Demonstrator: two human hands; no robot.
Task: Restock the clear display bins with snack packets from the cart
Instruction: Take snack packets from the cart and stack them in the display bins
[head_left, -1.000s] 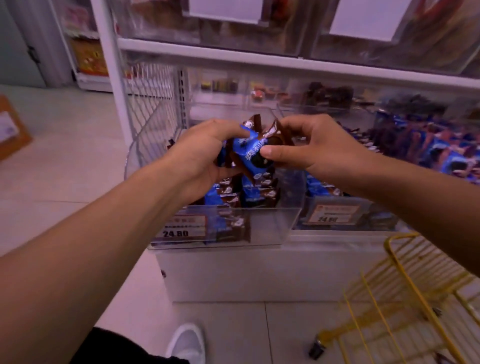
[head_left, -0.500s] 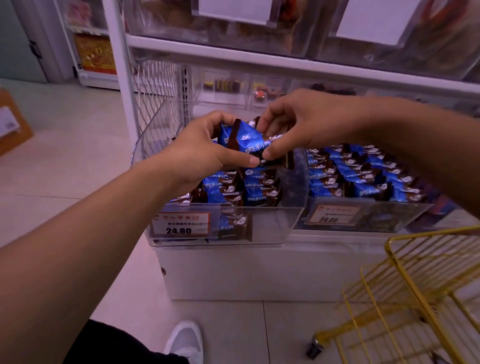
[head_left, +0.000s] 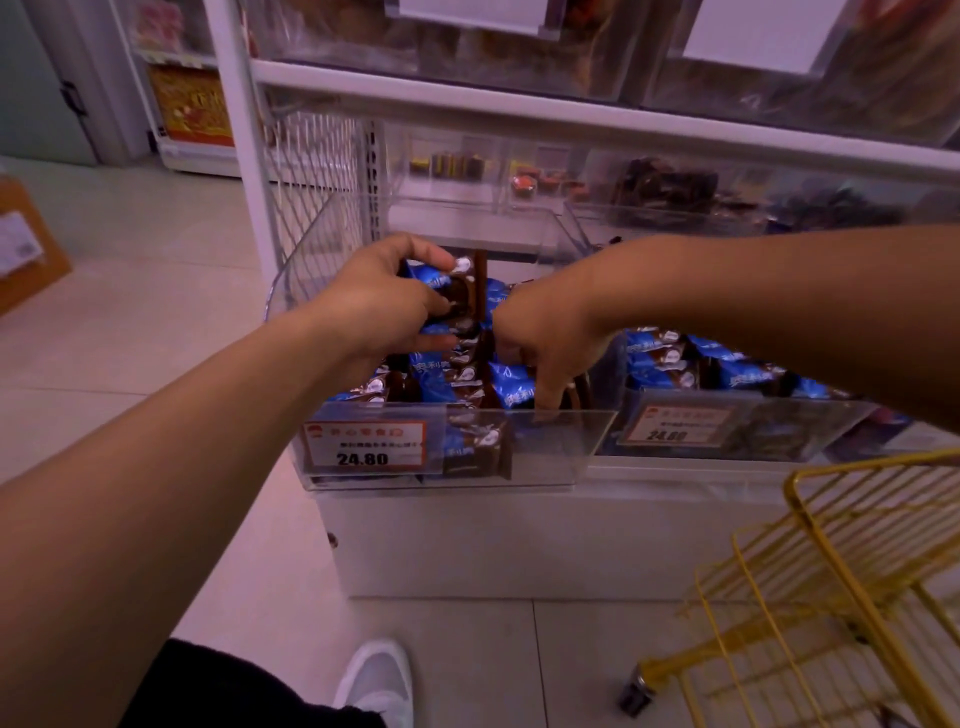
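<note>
Our left hand (head_left: 384, 306) grips several blue-and-brown snack packets (head_left: 447, 291) above the clear acrylic display bin (head_left: 550, 447). Our right hand (head_left: 545, 338) reaches fingers down among packets near its front edge; its grip we cannot tell. The yellow wire cart (head_left: 841, 587) stands near right.

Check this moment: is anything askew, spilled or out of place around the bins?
One snack packet sits low against the front wall of the left bin, beside the price label, apart from the stacked rows behind. Nothing is spilled on the floor.
</note>
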